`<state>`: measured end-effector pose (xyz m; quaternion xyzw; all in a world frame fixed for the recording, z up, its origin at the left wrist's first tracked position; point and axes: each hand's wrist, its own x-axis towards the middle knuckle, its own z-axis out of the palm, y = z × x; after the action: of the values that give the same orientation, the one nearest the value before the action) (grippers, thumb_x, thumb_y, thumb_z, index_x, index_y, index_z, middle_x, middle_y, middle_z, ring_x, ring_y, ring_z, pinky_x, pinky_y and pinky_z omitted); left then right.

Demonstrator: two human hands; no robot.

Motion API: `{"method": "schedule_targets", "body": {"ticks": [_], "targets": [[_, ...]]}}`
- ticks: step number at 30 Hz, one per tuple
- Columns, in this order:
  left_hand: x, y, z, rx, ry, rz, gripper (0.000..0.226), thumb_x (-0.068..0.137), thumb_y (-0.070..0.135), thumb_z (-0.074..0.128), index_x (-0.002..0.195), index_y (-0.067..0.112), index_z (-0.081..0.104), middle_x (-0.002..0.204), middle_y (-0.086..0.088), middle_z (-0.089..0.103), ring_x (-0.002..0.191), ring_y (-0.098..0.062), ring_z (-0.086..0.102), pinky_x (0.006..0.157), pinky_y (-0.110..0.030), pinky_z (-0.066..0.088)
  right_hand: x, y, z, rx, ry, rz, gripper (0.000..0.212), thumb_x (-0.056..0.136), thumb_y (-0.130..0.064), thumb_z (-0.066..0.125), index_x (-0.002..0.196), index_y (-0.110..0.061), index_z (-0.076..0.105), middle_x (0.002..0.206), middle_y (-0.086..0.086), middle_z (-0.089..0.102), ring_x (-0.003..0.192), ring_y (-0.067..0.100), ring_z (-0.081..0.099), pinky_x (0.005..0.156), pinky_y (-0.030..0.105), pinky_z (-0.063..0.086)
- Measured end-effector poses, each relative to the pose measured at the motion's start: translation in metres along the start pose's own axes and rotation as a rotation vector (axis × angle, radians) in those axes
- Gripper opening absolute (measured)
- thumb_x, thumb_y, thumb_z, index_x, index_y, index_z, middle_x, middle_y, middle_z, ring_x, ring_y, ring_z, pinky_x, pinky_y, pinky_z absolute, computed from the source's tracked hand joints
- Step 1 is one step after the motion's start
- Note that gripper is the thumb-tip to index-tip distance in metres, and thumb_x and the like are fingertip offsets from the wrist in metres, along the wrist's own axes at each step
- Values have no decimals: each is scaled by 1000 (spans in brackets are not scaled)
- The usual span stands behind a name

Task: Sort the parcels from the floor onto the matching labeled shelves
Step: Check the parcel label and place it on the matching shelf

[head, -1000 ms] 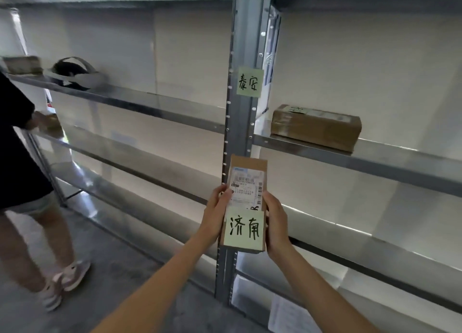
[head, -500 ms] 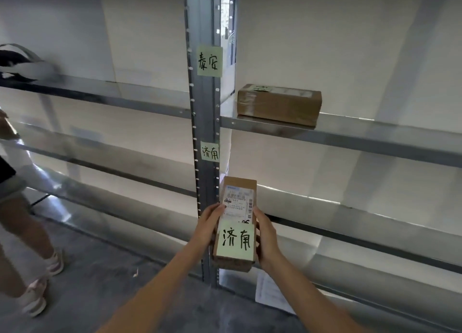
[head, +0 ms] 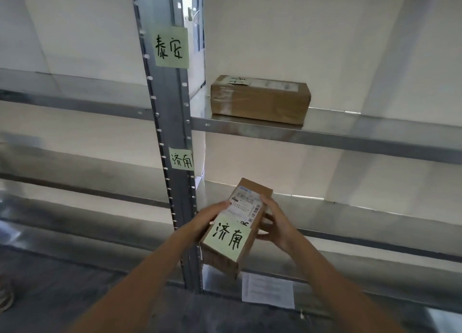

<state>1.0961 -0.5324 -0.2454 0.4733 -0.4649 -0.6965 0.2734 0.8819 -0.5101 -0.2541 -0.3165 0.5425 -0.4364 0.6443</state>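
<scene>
A small brown cardboard parcel [head: 240, 222] with a white shipping label and a green note reading 济南 is held between both hands. My left hand [head: 212, 217] grips its left side and my right hand [head: 275, 222] grips its right side. It hovers tilted in front of the metal shelf [head: 350, 215] to the right of the upright post. A green 济南 label [head: 182, 159] is stuck on that post just above and left of the parcel. Higher up the post is a green 泰安 label [head: 171, 47].
A larger brown box [head: 260, 100] lies on the upper shelf [head: 350, 135] right of the post. The grey upright post [head: 172, 132] stands just left of the parcel. A white paper sheet [head: 268, 291] lies on the bottom shelf. Grey floor [head: 75, 295] lies below left.
The view has moved closer and rightwards, so the person at the left has left the frame. The parcel has swung right of the post, tilted, toward the shelf beside the 济南 label.
</scene>
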Motion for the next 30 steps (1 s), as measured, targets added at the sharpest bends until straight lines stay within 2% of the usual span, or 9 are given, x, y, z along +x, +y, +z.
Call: {"method": "schedule_targets", "body": {"ticks": [3,6,9,14,17,20,23,27,30], "targets": [[30,13,-14,-49,24,30,60,87,55,54,124,8,61,91,-12,75,76,-24,72,64,-30,57,19,-15,-1,117,71,-30,69,82,-60,68,131,-13,53,127,26,62,108,44,64,75,54,63],[55,18,-26,-121,98,16,62,86,64,47,124,18,62,113,-14,69,104,-31,65,85,-41,54,41,-24,-5,249,205,-23,42,93,-50,61,121,-18,61,120,18,63,110,40,61,75,60,60],[77,14,-41,-98,199,-3,81,76,70,45,134,14,55,135,-14,53,126,-35,50,80,-41,56,68,-18,-11,392,336,-4,46,87,-52,67,120,-21,65,122,15,65,115,42,59,86,74,53],[104,9,-47,-154,230,38,69,80,54,65,133,12,52,130,-13,58,115,-35,60,95,-56,53,107,-1,-1,566,438,25,76,69,-68,71,130,-25,62,126,11,70,116,41,62,80,75,53],[121,5,-40,-61,288,103,62,82,58,58,130,19,59,128,-8,62,116,-28,58,86,-37,57,128,13,2,596,432,31,68,79,-67,65,132,-25,61,124,12,71,111,36,66,79,61,59],[137,2,-43,8,335,135,42,97,43,52,130,18,61,123,-3,64,111,-22,59,70,-17,51,140,19,5,565,464,30,81,75,-69,69,138,-21,58,129,11,70,108,30,68,75,43,60],[154,-5,-54,17,388,91,34,101,26,49,130,12,63,127,-8,66,117,-25,59,97,-33,50,147,21,1,427,653,42,66,90,-47,71,140,-9,50,132,11,63,104,25,61,75,31,50],[171,-12,-68,-91,346,13,44,99,44,47,128,16,64,122,-8,69,114,-24,62,89,-31,52,158,34,-2,282,591,70,84,76,-51,82,138,-3,52,130,14,64,113,28,61,97,40,51],[181,-10,-74,-3,307,27,43,99,41,49,134,18,59,125,-6,68,117,-25,61,103,-39,49,165,39,-5,223,536,104,80,74,-51,83,132,-6,52,126,12,65,116,31,62,106,49,49]]}}
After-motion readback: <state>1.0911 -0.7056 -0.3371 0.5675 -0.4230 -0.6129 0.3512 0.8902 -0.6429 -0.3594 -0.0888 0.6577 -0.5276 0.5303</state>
